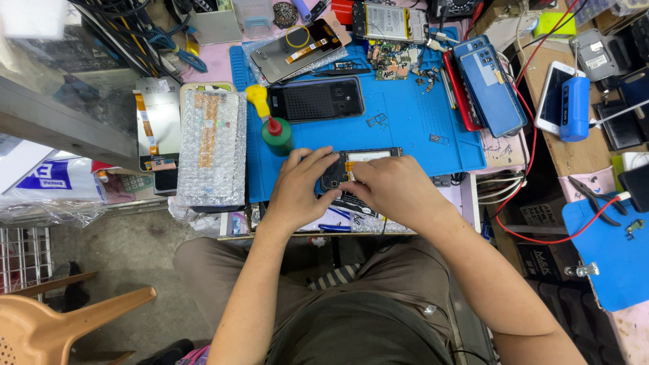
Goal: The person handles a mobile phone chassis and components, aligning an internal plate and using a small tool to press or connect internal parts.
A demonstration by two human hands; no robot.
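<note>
Opened phone [351, 165] at the near edge of the blue mat [412, 128], clamped by both hands: left hand [301, 189] steadies its end, right hand [392, 189] presses over its exposed interior. Green bottle [277, 134] stands just beside; a black back cover [316, 100] lies beyond.

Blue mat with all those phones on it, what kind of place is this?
Most likely a phone repair bench. Both hands, left and right, work on an opened phone on the blue mat, with a loose circuit board and a spare screen nearby.
</note>
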